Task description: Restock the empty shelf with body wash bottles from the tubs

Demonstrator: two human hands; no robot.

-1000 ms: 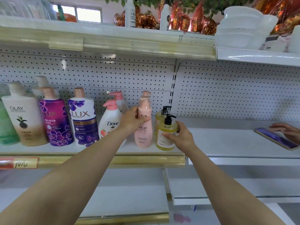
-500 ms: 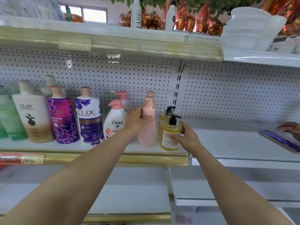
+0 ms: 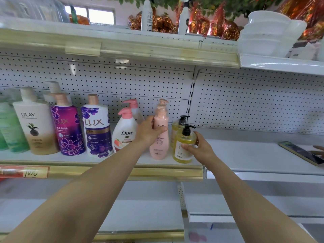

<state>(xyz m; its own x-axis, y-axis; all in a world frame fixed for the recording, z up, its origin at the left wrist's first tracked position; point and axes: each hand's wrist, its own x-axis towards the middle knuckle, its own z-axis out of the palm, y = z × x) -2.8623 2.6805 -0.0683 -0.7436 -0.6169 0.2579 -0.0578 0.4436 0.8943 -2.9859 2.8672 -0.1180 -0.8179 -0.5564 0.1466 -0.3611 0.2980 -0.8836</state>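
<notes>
On the shelf [image 3: 157,162] stands a row of body wash bottles. My left hand [image 3: 149,133] grips a tall pink pump bottle [image 3: 160,137] around its middle; a second pink bottle stands right behind it. My right hand [image 3: 198,146] holds a round yellow pump bottle [image 3: 184,148] with a black pump, standing at the shelf's right end, with another yellow bottle [image 3: 176,127] behind it. To the left stand a white Dove bottle [image 3: 125,135], two purple Lux bottles [image 3: 97,128] and an Olay bottle [image 3: 34,125]. No tubs are in view.
The white shelf section [image 3: 254,155] to the right holds only a phone [image 3: 301,152], with another person's fingers [image 3: 318,149] beside it. White bowls [image 3: 266,32] are stacked on the top shelf. Lower shelves [image 3: 140,216] run below. A red price tag [image 3: 22,171] sits on the shelf edge.
The view has shifted left, so the bottles sit further right in frame. Both hands stay on their bottles. The other person's hand has drawn back toward the right edge.
</notes>
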